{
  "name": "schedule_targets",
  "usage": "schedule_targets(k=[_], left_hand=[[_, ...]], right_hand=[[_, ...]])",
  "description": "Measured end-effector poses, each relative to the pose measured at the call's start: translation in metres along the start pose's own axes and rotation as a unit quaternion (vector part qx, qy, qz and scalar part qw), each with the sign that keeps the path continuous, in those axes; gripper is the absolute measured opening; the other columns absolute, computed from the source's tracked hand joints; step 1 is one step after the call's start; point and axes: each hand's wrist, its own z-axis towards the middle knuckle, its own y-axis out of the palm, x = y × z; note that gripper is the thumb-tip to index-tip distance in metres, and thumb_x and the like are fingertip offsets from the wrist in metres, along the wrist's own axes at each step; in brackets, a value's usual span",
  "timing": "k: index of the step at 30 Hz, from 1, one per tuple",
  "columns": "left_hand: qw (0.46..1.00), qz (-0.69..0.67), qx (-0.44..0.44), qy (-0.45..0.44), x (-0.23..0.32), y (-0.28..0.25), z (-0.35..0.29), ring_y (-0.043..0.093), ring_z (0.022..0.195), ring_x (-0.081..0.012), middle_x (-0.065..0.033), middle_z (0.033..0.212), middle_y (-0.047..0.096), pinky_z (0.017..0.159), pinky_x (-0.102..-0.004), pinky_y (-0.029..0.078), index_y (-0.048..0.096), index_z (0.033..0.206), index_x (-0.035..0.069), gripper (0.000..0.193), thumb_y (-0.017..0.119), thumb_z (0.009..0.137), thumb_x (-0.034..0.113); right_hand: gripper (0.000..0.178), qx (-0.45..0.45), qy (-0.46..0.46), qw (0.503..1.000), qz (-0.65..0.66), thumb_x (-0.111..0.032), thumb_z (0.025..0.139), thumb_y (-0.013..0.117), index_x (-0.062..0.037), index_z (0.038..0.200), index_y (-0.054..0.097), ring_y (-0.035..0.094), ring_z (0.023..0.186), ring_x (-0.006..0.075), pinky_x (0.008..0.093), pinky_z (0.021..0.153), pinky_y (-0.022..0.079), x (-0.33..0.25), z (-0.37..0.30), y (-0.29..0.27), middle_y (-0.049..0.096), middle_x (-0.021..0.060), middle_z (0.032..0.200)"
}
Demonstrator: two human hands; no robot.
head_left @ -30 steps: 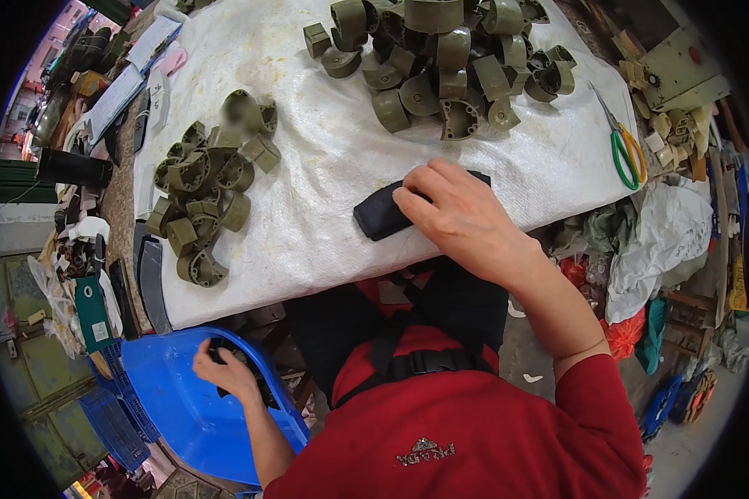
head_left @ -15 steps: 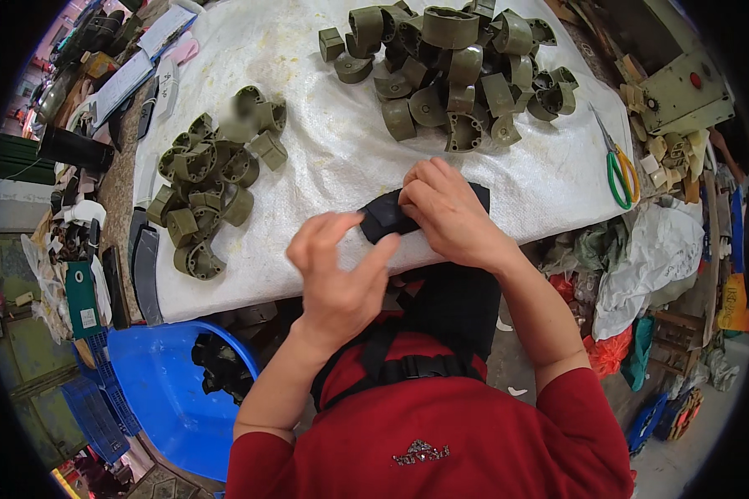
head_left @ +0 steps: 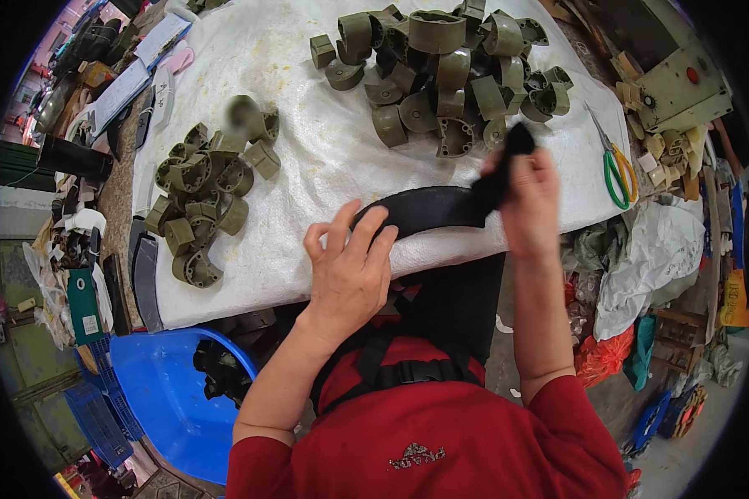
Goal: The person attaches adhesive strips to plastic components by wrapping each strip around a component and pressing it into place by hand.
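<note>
A curved black strip (head_left: pixel 429 208) lies along the near edge of the white-covered table. My left hand (head_left: pixel 349 274) is at its left end, its bent fingers over that end and holding it down. My right hand (head_left: pixel 531 195) is raised at the strip's other end and grips a dark, soft-looking black piece (head_left: pixel 505 170). This piece hangs down to the strip's right end; motion blur hides whether the two are joined. Beyond my hands is a large heap of olive-green curved parts (head_left: pixel 453 71), with a smaller group of them (head_left: pixel 200 179) on the left.
Scissors (head_left: pixel 616 170) with green and orange handles lie at the table's right edge. A blue basin (head_left: pixel 171 407) holding black pieces stands at lower left. A grey-green box (head_left: pixel 682 91) with a red button is at far right. Papers (head_left: pixel 125 91) lie at far left.
My right hand has moved right and up with the black piece, which lay bunched on the strip before. The strip is now exposed. My left hand has come onto its left end.
</note>
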Motion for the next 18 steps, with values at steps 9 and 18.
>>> schedule_targets(k=[9, 18], left_hand=[[0.993, -0.063, 0.077, 0.067, -0.040, 0.001, 0.064, 0.056, 0.096, -0.0238, -0.0077, 0.097, 0.056, 0.081, -0.0370, 0.038, 0.059, 0.092, 0.006, 0.027, 0.059, 0.067, -0.003], [0.985, 0.016, 0.031, 0.171, -0.063, 0.035, 0.112, 0.054, 0.102, -0.0313, -0.0152, 0.110, 0.052, 0.083, -0.0371, 0.047, 0.052, 0.095, 0.006, 0.029, 0.058, 0.068, -0.004]], right_hand=[[0.025, 0.039, -0.026, 0.999, 0.004, -0.022, 0.095, 0.046, -0.0021, 0.111, 0.047, 0.050, 0.071, 0.0136, 0.0267, 0.064, 0.043, -0.054, -0.011, -0.019, 0.054, 0.0087, 0.087], [0.038, 0.007, 0.007, 0.999, 0.044, -0.008, 0.087, 0.057, 0.0006, 0.121, 0.042, 0.055, 0.066, 0.0147, 0.0258, 0.064, 0.044, -0.036, -0.028, -0.008, 0.062, 0.0130, 0.083]])
